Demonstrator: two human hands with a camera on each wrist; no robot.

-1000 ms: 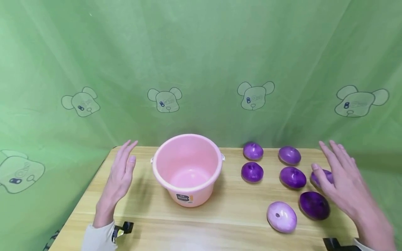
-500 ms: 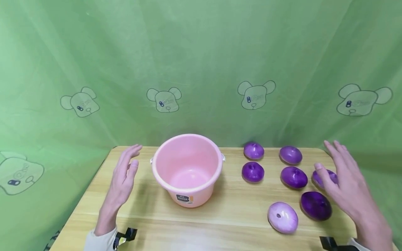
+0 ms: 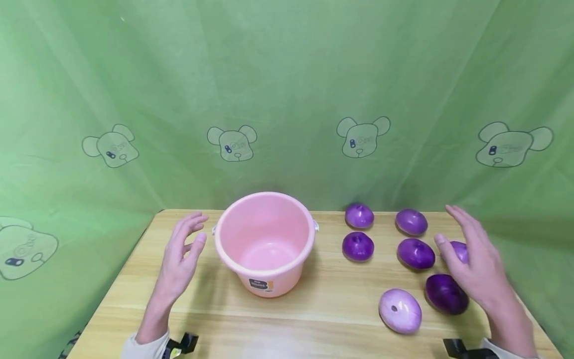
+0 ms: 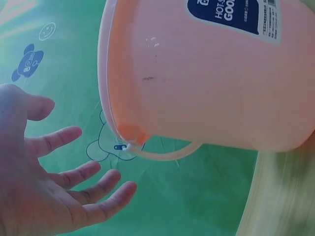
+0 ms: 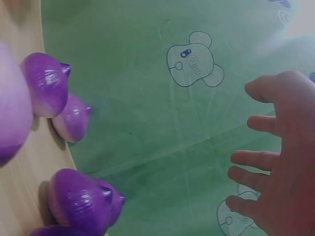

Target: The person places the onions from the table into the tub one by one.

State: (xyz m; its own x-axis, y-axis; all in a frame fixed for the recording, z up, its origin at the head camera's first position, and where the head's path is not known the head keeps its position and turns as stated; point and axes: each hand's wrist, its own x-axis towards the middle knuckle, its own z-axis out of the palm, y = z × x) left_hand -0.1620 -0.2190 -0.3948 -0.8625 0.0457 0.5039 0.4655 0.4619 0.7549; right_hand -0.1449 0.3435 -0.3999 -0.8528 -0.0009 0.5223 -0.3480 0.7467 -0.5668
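Note:
A pink bucket (image 3: 269, 279) stands upright on the table, left of several purple onions. My left hand (image 3: 177, 267) hovers to the left of the bucket, fingers loosely bent and holding nothing. In the left wrist view, the bucket's white handle (image 4: 170, 156) hangs at its side, apart from the left hand (image 4: 54, 191). Over on the right, my right hand (image 3: 480, 264) is raised above the onions with spread fingers, partly covering one onion (image 3: 460, 251). Nearest to it lie a dark purple onion (image 3: 446, 294) and another purple onion (image 3: 416, 254). A pale onion (image 3: 400, 311) sits closest to the front.
Further purple onions lie toward the back of the wooden table (image 3: 287, 331), among them one onion (image 3: 359, 216) by the far edge. A green curtain (image 3: 287, 75) with bear-head drawings hangs behind the table and down its sides.
My left hand has shifted slightly right and toward me, its fingers more bent. My right hand has moved a little left. The bucket and onions stay in place.

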